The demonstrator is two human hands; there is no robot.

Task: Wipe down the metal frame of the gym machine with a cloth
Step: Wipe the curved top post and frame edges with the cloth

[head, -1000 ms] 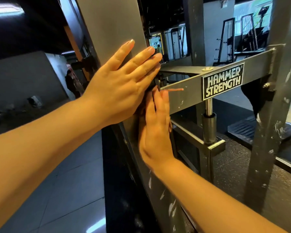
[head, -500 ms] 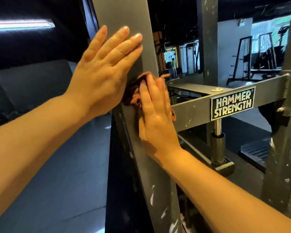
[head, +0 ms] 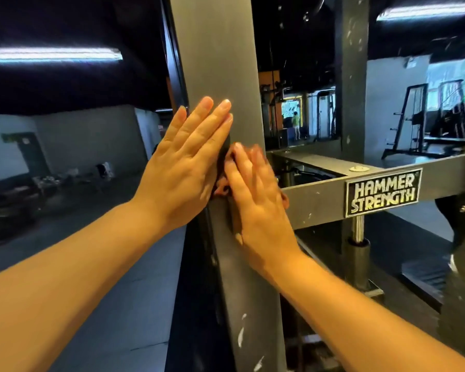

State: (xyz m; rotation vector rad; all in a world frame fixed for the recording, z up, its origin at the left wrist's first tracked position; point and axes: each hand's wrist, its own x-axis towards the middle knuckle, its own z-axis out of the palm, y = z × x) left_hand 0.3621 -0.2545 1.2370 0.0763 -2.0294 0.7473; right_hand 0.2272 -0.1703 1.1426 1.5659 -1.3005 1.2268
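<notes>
A wide grey metal upright of the gym machine rises through the middle of the view, its paint chipped lower down. My left hand lies flat on its left half with straight fingers. Beside it, my right hand presses flat on the post where a crossbar joins. A dark cloth shows only as a small patch between the two hands; the rest is hidden under my right palm.
The crossbar carries a "Hammer Strength" plate and runs right to another post. A chrome pin in a sleeve hangs under it. A second upright stands behind. Racks and a distant person are far back.
The view has tilted upward. My right hand has slid up the post with the cloth under it. My left hand now lies beside my right hand rather than above it.
</notes>
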